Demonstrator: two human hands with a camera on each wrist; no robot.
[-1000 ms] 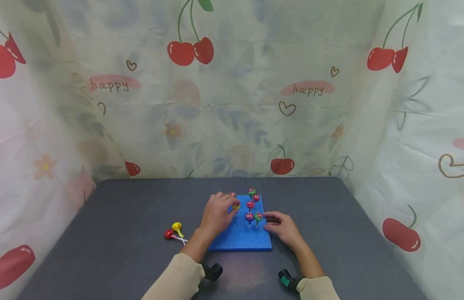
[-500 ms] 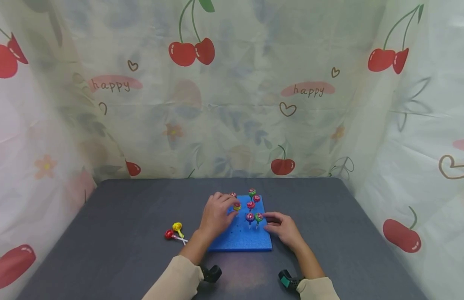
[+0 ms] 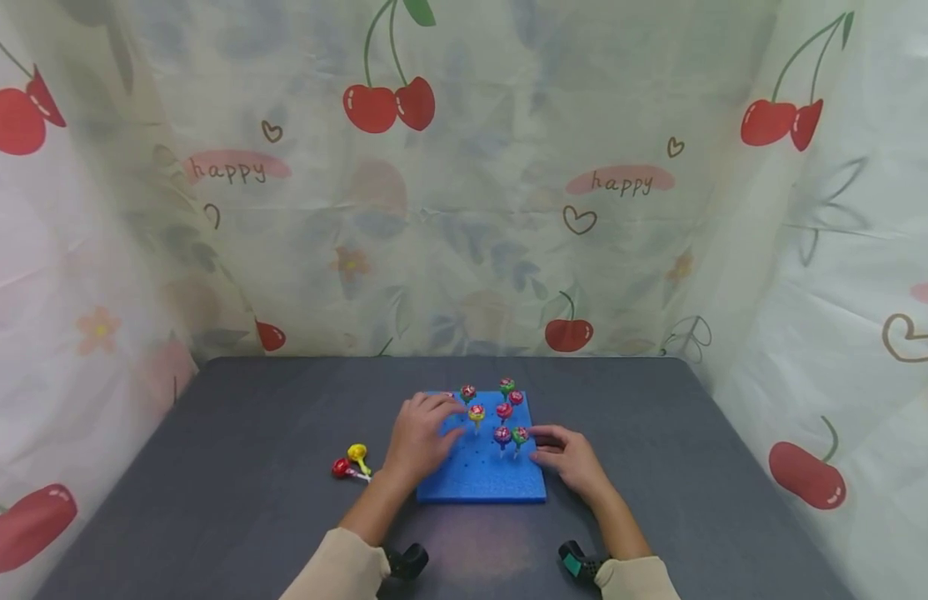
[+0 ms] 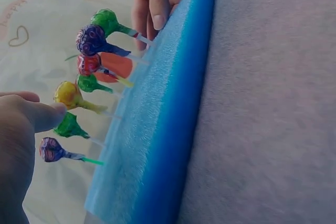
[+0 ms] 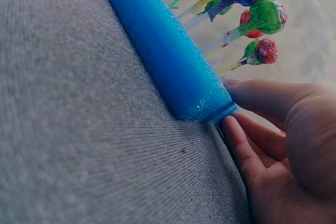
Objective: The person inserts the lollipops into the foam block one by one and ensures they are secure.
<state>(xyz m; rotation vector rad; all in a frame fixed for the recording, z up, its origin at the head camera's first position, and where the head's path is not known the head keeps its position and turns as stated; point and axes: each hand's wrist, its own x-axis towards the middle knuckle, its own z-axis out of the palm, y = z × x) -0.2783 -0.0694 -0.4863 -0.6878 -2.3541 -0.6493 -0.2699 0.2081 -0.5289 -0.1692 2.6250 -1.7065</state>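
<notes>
My left hand (image 3: 421,442) hovers over the left side of a blue foam board (image 3: 482,483), thumb and fingers apart and holding nothing. Just right of its fingertips a yellow lollipop (image 3: 476,413) stands upright in the board. In the left wrist view the thumb overlaps the yellow lollipop (image 4: 68,95); whether they touch I cannot tell. My right hand (image 3: 572,460) holds the board's right edge, thumb and fingers around the corner in the right wrist view. A purple lollipop (image 3: 502,436) and a green lollipop (image 3: 520,437) stand close to it.
Several more lollipops, such as a red one (image 3: 504,411) and a green one (image 3: 506,386), stand farther back in the board. Left of it a yellow lollipop (image 3: 357,454) and a red lollipop (image 3: 341,468) lie on the grey tabletop (image 3: 269,500). A patterned curtain (image 3: 464,250) surrounds the table.
My left hand has let go of the yellow lollipop and moved slightly left, leaving it standing in the board. The right hand stays at the board's edge.
</notes>
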